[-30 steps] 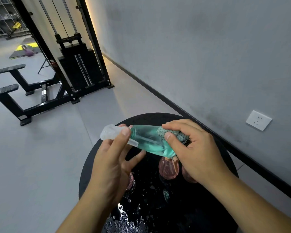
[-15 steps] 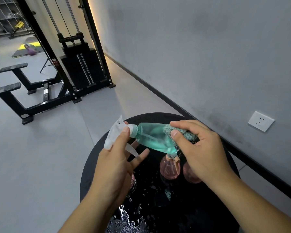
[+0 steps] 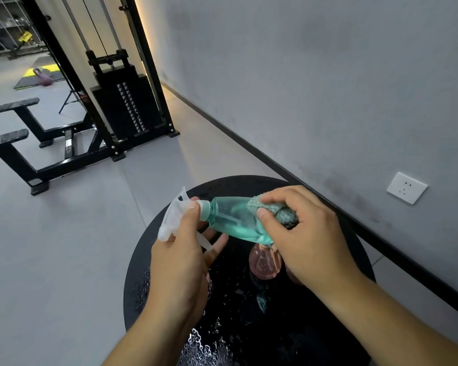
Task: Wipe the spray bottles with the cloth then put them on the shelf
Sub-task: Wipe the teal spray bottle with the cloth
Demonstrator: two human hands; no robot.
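A teal spray bottle [image 3: 232,220] with a clear white trigger head lies sideways in the air above a round black table [image 3: 354,249]. My left hand [image 3: 180,262] holds it at the neck and trigger head. My right hand [image 3: 307,239] grips a grey-green cloth [image 3: 280,210] and presses it around the bottle's body near its base. Under the hands stand pink spray bottles [image 3: 265,264] on the table, partly hidden by my right hand.
Water drops lie on the wet tabletop at the near edge. A grey wall with a white socket [image 3: 406,187] runs along the right. A black weight-stack machine [image 3: 122,107] and bench frames [image 3: 19,154] stand on the grey floor at the left.
The bottle has turned in my left hand, so the trigger head now points up and left. My right hand with the cloth has stayed on the bottle's body.
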